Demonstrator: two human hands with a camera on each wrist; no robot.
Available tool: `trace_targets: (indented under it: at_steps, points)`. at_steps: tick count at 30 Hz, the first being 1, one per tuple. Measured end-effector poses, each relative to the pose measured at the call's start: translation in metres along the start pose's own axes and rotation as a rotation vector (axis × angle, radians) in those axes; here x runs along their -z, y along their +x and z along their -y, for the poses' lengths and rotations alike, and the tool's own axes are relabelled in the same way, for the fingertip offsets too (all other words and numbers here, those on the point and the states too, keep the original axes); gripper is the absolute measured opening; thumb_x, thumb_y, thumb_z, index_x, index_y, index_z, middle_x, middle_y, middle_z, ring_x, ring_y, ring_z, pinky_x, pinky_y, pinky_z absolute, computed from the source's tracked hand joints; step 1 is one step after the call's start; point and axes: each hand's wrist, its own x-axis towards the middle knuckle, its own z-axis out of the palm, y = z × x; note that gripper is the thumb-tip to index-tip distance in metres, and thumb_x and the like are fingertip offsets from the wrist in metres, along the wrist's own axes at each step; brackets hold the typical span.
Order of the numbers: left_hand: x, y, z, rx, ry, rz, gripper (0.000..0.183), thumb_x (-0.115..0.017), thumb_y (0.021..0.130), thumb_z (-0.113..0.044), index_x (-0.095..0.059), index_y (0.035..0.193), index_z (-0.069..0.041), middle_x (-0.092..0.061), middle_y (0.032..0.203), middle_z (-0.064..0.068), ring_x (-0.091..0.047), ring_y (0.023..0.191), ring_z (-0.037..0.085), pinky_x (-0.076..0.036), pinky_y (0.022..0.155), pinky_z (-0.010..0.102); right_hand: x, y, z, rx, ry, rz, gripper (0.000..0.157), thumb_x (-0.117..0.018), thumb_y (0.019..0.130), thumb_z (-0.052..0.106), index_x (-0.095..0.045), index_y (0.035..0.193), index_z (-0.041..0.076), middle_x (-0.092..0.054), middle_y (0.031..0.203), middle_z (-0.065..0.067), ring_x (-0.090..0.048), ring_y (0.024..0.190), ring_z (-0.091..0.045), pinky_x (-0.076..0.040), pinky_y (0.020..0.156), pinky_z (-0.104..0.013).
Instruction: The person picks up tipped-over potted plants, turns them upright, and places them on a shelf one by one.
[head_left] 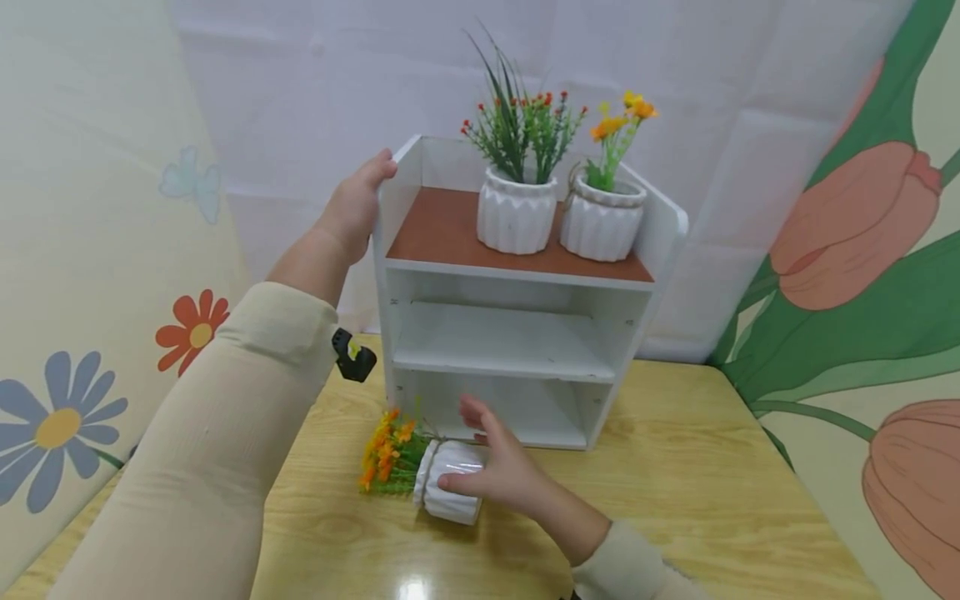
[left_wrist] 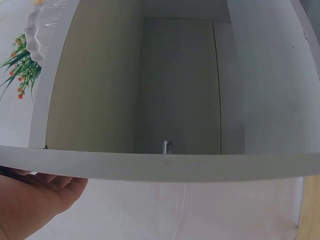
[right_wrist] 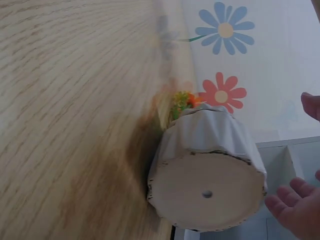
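The right hand [head_left: 508, 472], the nearer grip, holds thumb and fingers spread apart, thumb on the near side, fingers on the far side. The white pot [head_left: 448, 460] lies on its side on the tabletop [head_left: 675, 483], just left of this grip: long axis roughly left-right, base toward the grip, orange flowers [head_left: 384, 454] pointing away. Beyond the grip, the left arm extends forward; the left hand [head_left: 354, 207] rests against the side panel [head_left: 401, 193] of the shelf unit [head_left: 510, 340]. Whether it clamps the panel cannot be determined.

We count three fluted flowerpots [head_left: 516, 218] [head_left: 602, 227] [head_left: 448, 461]
We also see two bare hands [head_left: 352, 207] [head_left: 510, 473], one three-tier shelf unit [head_left: 502, 337], one wood-grain table [head_left: 675, 467].
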Motion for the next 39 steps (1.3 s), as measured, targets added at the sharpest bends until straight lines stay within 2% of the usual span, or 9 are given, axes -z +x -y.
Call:
trace_targets:
  at_steps: [5, 10, 14, 22, 30, 39]
  points:
    - [0.000, 0.000, 0.000, -0.001, -0.012, -0.001, 0.058, -0.022, 0.103, -0.046, -0.006, 0.158, -0.035, -0.010, 0.165, -0.009, -0.020, 0.140, 0.017, -0.015, 0.119, 0.042, -0.006, 0.001, -0.003, -0.022, -0.167, 0.033, 0.103, -0.087, 0.071, 0.029, -0.028, 0.154, 0.017, -0.036, 0.156, -0.010, -0.038, 0.140, -0.030, -0.033, 0.113, -0.053]
    - [0.000, 0.001, 0.000, 0.000, -0.008, -0.002, 0.058, -0.022, 0.103, -0.046, -0.006, 0.158, -0.036, -0.008, 0.165, -0.011, -0.018, 0.142, 0.016, -0.013, 0.120, 0.043, -0.010, 0.003, -0.006, -0.022, -0.350, 0.066, 0.105, -0.087, 0.069, 0.036, -0.028, 0.154, 0.023, -0.037, 0.154, -0.010, -0.041, 0.138, -0.031, -0.038, 0.109, -0.053]
    - [0.000, 0.001, 0.000, -0.001, -0.004, -0.005, 0.058, -0.022, 0.103, -0.046, -0.007, 0.158, -0.036, -0.010, 0.164, -0.010, -0.019, 0.141, 0.016, -0.014, 0.119, 0.043, -0.014, 0.005, -0.008, -0.005, -0.454, 0.100, 0.104, -0.086, 0.069, 0.038, -0.028, 0.154, 0.024, -0.037, 0.155, -0.012, -0.041, 0.138, -0.032, -0.039, 0.108, -0.054]
    - [0.000, 0.001, 0.000, -0.001, -0.003, -0.002, 0.058, -0.021, 0.103, -0.046, -0.006, 0.158, -0.036, -0.011, 0.164, -0.009, -0.018, 0.143, 0.018, -0.014, 0.120, 0.044, -0.021, 0.006, -0.007, 0.089, -0.692, 0.145, 0.101, -0.083, 0.070, 0.044, -0.031, 0.153, 0.021, -0.040, 0.154, -0.003, -0.040, 0.140, -0.027, -0.035, 0.113, -0.048]
    - [0.000, 0.002, 0.001, -0.010, -0.012, 0.001, 0.058, -0.021, 0.103, -0.045, -0.005, 0.158, -0.035, -0.011, 0.165, -0.007, -0.021, 0.140, 0.017, -0.015, 0.120, 0.044, -0.027, 0.010, -0.009, 0.089, -0.825, 0.158, 0.101, -0.082, 0.070, 0.050, -0.033, 0.152, 0.019, -0.040, 0.154, -0.007, -0.041, 0.138, -0.028, -0.036, 0.112, -0.049]
    - [0.000, 0.002, 0.001, 0.002, 0.004, -0.002, 0.057, -0.020, 0.103, -0.047, -0.006, 0.157, -0.038, -0.015, 0.163, -0.005, -0.022, 0.139, 0.018, -0.017, 0.118, 0.044, -0.030, 0.013, -0.010, 0.072, -0.937, 0.183, 0.100, -0.082, 0.069, 0.056, -0.036, 0.150, 0.018, -0.042, 0.152, -0.009, -0.043, 0.137, -0.028, -0.040, 0.109, -0.049]
